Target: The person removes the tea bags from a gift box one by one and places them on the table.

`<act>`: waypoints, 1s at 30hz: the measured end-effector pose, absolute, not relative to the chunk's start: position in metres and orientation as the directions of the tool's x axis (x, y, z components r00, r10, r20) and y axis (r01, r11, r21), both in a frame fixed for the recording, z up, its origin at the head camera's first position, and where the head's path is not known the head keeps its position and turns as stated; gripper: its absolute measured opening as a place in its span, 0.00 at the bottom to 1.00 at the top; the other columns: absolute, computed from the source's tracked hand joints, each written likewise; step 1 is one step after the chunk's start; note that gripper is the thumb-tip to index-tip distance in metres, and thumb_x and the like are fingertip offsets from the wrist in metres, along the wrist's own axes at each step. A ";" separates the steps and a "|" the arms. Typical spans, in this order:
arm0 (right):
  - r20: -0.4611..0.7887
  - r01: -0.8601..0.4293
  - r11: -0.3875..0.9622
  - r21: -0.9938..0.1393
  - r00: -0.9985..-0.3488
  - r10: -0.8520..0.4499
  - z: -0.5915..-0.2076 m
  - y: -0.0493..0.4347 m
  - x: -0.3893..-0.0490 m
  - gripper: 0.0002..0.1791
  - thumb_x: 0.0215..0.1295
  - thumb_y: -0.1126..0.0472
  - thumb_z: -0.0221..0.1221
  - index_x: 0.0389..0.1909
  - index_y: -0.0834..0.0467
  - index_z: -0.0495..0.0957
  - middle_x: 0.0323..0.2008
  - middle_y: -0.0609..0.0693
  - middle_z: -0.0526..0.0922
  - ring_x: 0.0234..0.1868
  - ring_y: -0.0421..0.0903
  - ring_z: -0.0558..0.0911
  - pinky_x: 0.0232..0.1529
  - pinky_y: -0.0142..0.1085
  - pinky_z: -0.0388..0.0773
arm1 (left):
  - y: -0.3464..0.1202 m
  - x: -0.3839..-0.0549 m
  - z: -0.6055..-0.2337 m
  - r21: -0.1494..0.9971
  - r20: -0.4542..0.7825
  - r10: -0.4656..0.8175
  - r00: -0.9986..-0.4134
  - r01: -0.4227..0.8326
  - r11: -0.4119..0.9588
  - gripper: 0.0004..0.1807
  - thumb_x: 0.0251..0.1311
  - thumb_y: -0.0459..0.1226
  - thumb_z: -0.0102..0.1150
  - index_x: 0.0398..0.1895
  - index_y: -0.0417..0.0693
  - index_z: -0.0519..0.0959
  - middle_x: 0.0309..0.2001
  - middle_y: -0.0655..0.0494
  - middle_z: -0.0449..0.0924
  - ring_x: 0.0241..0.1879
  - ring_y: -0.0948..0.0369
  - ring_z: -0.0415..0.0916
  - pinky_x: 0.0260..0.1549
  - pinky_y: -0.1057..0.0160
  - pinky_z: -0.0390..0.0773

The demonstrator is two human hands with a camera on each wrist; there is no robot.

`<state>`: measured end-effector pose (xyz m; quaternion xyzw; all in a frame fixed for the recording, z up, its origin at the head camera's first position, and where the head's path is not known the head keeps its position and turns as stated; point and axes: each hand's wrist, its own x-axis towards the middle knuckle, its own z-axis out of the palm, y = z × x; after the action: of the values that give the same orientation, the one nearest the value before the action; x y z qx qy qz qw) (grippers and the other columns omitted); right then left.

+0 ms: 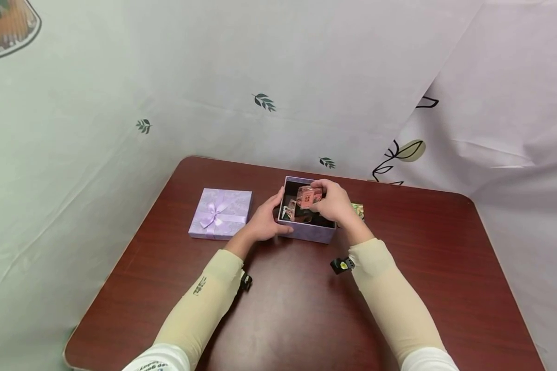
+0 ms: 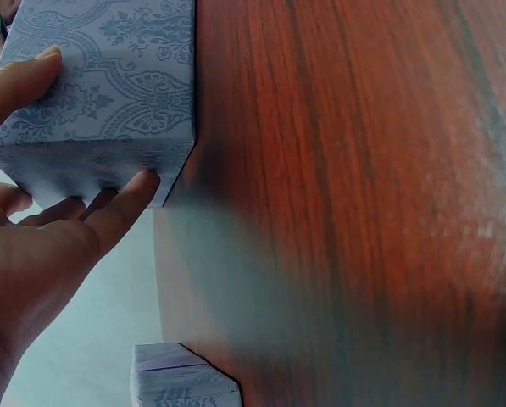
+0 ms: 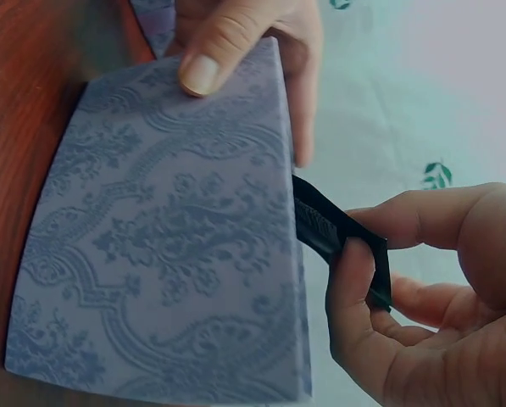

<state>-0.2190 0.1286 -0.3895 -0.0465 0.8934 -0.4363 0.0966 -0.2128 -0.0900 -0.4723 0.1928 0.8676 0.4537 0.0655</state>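
Near the worktop's [image 1: 438,257] far edge, with room rightward, we see left hand [image 1: 263,220] gripping a box [image 1: 310,233], right hand [image 1: 332,203] pinching a packet [image 1: 307,198] (dark-sided only in right-wrist view).

I'm seeing pale purple with darker floral scrolls on the box [image 1: 308,232], black inside, and a lilac bow [image 1: 213,215] on the pale purple lid [image 1: 234,203]. On my feed the packet [image 1: 308,198] is showing pinkish red, the bench [image 1: 445,263] streaky reddish brown, the backdrop [image 1: 315,67] whitish with dark green leaf sprigs [image 1: 264,102].
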 end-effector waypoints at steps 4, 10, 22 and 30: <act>-0.127 0.011 0.582 -0.813 -0.979 -0.159 -0.385 0.136 -0.216 0.29 0.58 0.72 0.67 0.62 0.60 0.74 0.39 0.55 0.76 0.37 0.50 0.73 0.35 0.41 0.71 | -0.090 -0.212 -0.472 0.820 0.071 0.390 -0.918 0.277 0.501 0.65 0.44 0.37 0.82 0.81 0.49 0.46 0.77 0.45 0.51 0.74 0.52 0.51 0.68 0.54 0.56; -0.127 0.025 0.560 -0.828 -0.981 -0.144 -0.381 0.145 -0.213 0.30 0.58 0.73 0.66 0.64 0.60 0.73 0.43 0.56 0.76 0.40 0.51 0.74 0.34 0.41 0.77 | -0.089 -0.211 -0.471 0.828 0.064 0.379 -0.923 0.262 0.497 0.66 0.43 0.35 0.82 0.81 0.51 0.46 0.77 0.45 0.51 0.74 0.52 0.50 0.69 0.55 0.55; -0.149 0.078 0.455 -0.887 -0.981 -0.122 -0.386 0.166 -0.213 0.31 0.58 0.75 0.63 0.64 0.60 0.72 0.53 0.58 0.75 0.46 0.54 0.75 0.35 0.50 0.81 | -0.088 -0.211 -0.471 0.828 0.067 0.376 -0.924 0.262 0.495 0.65 0.44 0.35 0.82 0.81 0.49 0.47 0.77 0.46 0.50 0.74 0.53 0.49 0.69 0.55 0.54; -0.162 0.104 0.378 -0.920 -0.979 -0.125 -0.389 0.182 -0.213 0.32 0.58 0.77 0.61 0.66 0.60 0.71 0.55 0.59 0.74 0.44 0.53 0.74 0.32 0.45 0.81 | -0.088 -0.212 -0.472 0.829 0.065 0.377 -0.924 0.261 0.495 0.65 0.44 0.36 0.82 0.81 0.50 0.46 0.77 0.47 0.50 0.74 0.53 0.49 0.69 0.54 0.54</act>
<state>-0.2126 0.1819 -0.3887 -0.0063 0.8237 -0.5576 0.1027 -0.2121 -0.0885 -0.4720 0.1848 0.8625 0.4671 0.0622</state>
